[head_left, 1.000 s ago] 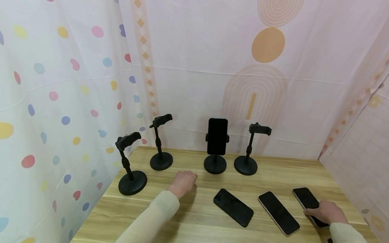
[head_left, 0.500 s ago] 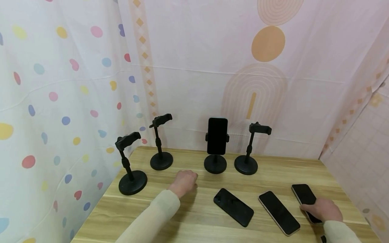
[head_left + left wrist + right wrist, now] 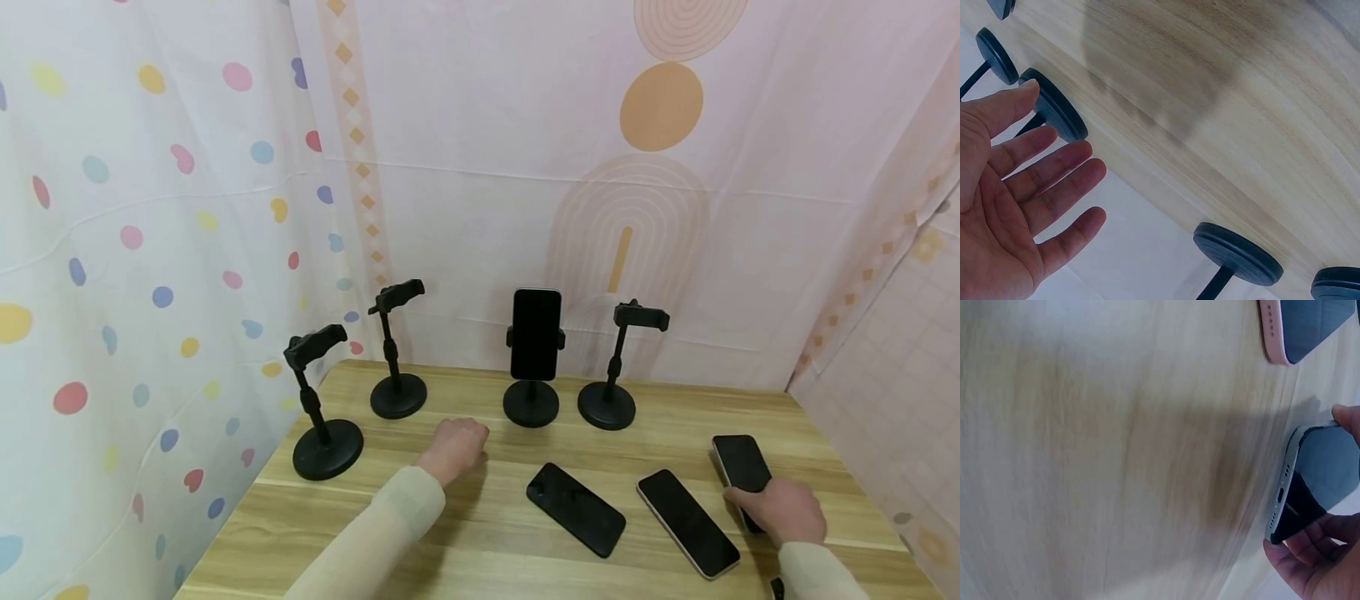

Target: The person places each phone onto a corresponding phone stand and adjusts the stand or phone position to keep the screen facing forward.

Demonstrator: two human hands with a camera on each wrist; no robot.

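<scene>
My right hand (image 3: 783, 510) grips a black-screened phone (image 3: 741, 462) at the table's right side, thumb on one long edge. In the right wrist view, thumb and fingers hold that pale-framed phone (image 3: 1329, 459) by opposite sides, with its port end toward the camera. The hand covers its near part in the head view. My left hand (image 3: 1029, 194) holds nothing; its fingers are loosely bent and spread. It hovers near the middle of the table, between the phone stands and a dark phone (image 3: 576, 510) lying flat. Another phone (image 3: 688, 525) with a pinkish frame lies between that one and my right hand.
A black stand (image 3: 531, 405) at the back carries an upright phone (image 3: 536, 335). Other black stands with bare clamps are one just to its right (image 3: 606, 407) and two at the left, a rear stand (image 3: 399, 397) and a front stand (image 3: 327, 450). Curtains surround the wooden table (image 3: 495, 550).
My right hand has moved forward and left, carrying its phone away from the near right side. My left hand stays almost where it was.
</scene>
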